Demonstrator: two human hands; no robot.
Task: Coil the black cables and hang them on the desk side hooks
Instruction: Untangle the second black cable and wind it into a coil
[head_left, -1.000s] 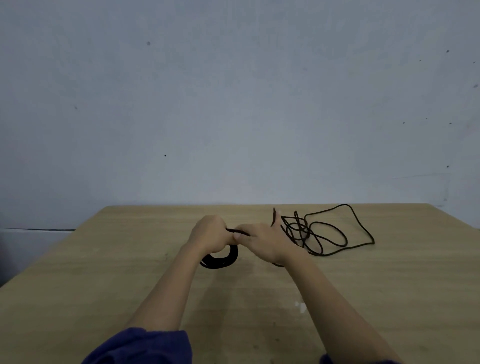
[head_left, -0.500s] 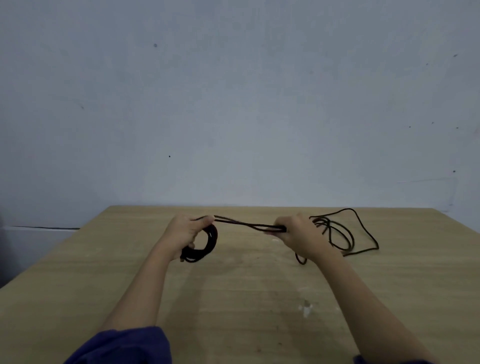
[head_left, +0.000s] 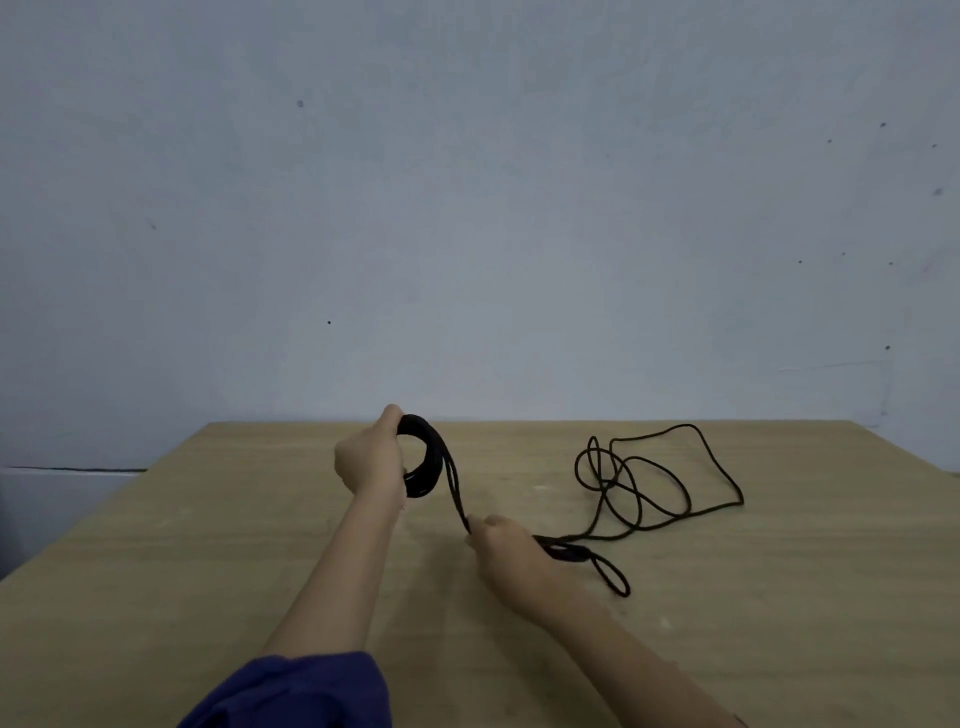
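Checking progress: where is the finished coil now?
Head view, left of centre: the left hand grips the coil above the desk, left of the loose cable.

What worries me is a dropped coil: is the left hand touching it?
Touching. The head view shows the left hand gripping the coil, thumb pressed on its top.

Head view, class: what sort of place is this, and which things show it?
Likely a plain indoor workroom: a wooden desk before a pale wall, loose black cable lying on it, a coil held in the left hand.
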